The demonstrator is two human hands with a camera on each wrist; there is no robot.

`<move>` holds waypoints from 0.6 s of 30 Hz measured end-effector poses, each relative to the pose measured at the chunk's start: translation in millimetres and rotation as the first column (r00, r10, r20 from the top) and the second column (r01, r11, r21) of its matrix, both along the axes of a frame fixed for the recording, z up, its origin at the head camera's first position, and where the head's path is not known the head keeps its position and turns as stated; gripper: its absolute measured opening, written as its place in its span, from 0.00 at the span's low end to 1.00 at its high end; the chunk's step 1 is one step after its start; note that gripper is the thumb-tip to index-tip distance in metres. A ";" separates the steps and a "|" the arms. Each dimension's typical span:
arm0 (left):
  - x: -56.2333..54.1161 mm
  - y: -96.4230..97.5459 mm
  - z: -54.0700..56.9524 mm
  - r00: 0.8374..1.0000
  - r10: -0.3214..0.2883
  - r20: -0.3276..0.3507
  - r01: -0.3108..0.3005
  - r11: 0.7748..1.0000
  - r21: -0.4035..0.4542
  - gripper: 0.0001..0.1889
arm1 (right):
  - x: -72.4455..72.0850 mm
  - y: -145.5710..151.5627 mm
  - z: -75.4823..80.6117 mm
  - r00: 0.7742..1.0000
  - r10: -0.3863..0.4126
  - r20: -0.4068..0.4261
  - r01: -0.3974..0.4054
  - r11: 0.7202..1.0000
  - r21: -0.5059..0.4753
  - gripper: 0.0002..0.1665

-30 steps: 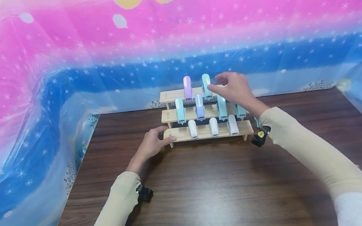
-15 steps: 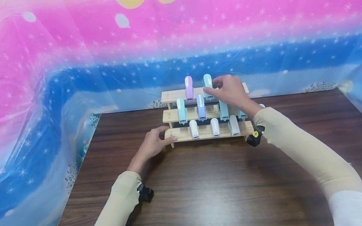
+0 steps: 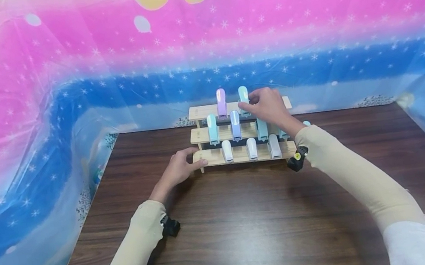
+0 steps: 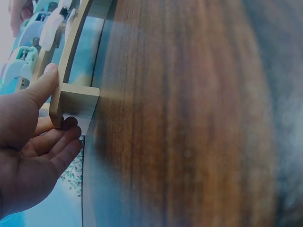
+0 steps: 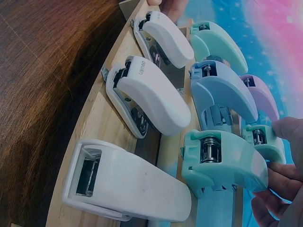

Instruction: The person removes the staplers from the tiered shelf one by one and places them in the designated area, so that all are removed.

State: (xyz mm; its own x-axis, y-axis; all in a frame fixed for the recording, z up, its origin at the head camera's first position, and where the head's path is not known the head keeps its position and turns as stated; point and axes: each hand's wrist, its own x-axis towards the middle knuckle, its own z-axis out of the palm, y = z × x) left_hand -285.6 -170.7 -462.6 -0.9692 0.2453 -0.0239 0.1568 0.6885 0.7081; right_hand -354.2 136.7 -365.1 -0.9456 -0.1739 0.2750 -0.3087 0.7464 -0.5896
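A three-step wooden stand [image 3: 220,156] holds several staplers. My left hand [image 3: 178,168] grips the left end of its lowest step; in the left wrist view the thumb lies over the board [image 4: 56,106] and the fingers are beneath it. On the top step, my right hand [image 3: 271,105] pinches a mint stapler [image 3: 243,94] between thumb and fingers, also visible in the right wrist view. Left of it is a purple stapler [image 3: 222,103]. The middle step bears a mint stapler [image 3: 212,129], a blue stapler [image 3: 235,125] and more mint ones, partly behind my right hand and wrist.
White staplers [image 3: 251,148] stand along the lowest step, close below my right forearm. Something light mint [image 3: 306,123] peeks out beside the right wrist. The dark wooden table [image 3: 244,229] reaches back to a printed cloth [image 3: 203,76] hanging behind the stand.
My right hand has moved a little left and closed its thumb and fingers on the top-step mint stapler. My left hand has stayed on the stand's lowest step.
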 end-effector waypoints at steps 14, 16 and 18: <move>1.2 0.3 1.5 1.000 0.001 0.005 -0.001 1.000 0.005 0.33 | -1.1 -2.2 -0.8 0.999 -0.032 0.024 0.033 0.999 -0.029 0.33; 1.2 0.3 1.2 1.000 0.000 0.006 -0.001 1.000 0.008 0.33 | -0.8 -2.6 -0.9 0.999 -0.037 0.033 0.038 0.999 -0.037 0.32; 1.2 0.3 0.9 1.000 0.001 0.006 -0.001 1.000 0.012 0.33 | -0.8 -3.0 -0.8 0.998 -0.041 0.037 0.043 0.998 -0.046 0.31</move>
